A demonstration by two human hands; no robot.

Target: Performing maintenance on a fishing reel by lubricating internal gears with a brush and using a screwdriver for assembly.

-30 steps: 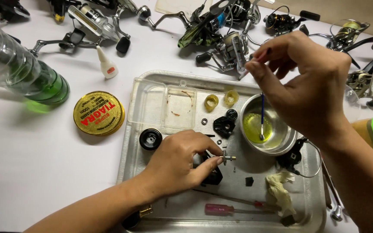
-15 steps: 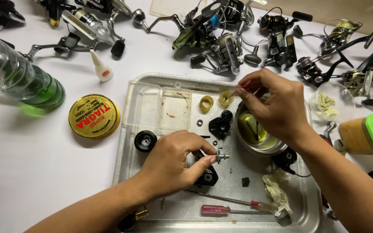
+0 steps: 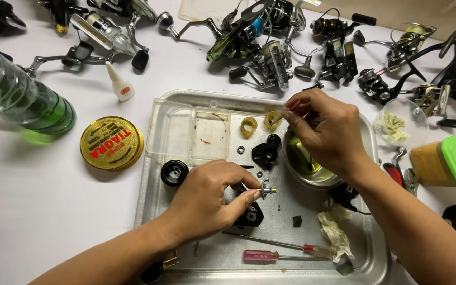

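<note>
Reel body (image 3: 249,211), black, sits inside the metal tray (image 3: 154,184), left of the steel bowl (image 3: 312,158). Left hand (image 3: 207,203) is clamped over it, thumb and forefinger pinching the small geared shaft (image 3: 266,190) that sticks out toward the bowl.

Right hand (image 3: 325,132) is above the bowl's far rim, fingers closed narrow on a thin brush (image 3: 283,113); its tip touches the yellow ring part (image 3: 272,120) just beyond the bowl.

Handling, my read:
- Body looks rigid, light, probably greasy, so slippery. Grip the flat sides, not the shaft.
- Shaft and gear are small and stiff; teeth could get damaged, and it drops easily. Pinch on the plain section.
- Bowl holds yellowish liquid; a nudge could spill it.

Room:
- Tray rim is raised on all sides, so loose bits stay in.
- Between bowl and reel body it's tight: black cap parts (image 3: 265,153), washers, a rag (image 3: 336,232) nearby.
- Near side of tray from the bowl: two red-handled screwdrivers (image 3: 270,256) lying flat.
- Clear plastic box (image 3: 191,132) fills the tray's far-left corner.
- Outside the tray, left of the bowl: yellow tin (image 3: 111,142), green-tinted bottle (image 3: 22,103). Beyond: many reels (image 3: 270,58) crowded.
</note>
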